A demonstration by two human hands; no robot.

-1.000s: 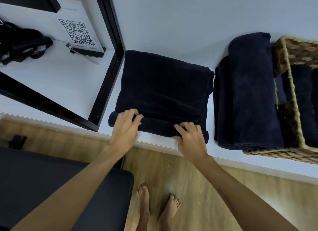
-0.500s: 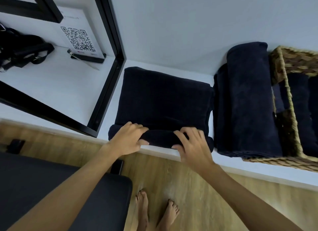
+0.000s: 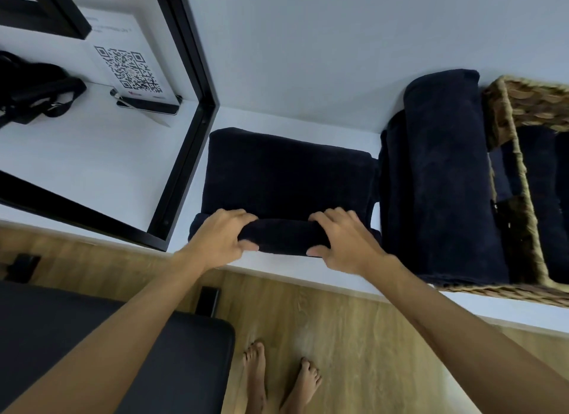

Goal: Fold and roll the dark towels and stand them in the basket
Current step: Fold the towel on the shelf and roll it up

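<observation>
At six o'clock of the folded dark towel [image 3: 286,173], left hand [image 3: 220,239] and right hand [image 3: 345,244] curl around its started roll; next, I judge, roll toward twelve.

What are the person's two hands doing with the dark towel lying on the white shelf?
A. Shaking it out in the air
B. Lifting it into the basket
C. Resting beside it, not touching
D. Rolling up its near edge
D: the left hand and right hand both grip a rolled-up near edge of the folded towel, which lies flat on the shelf.

White shelf [image 3: 308,268], folded dark towel [image 3: 286,173], rolled towel [image 3: 443,179], wicker basket [image 3: 523,105]
</observation>
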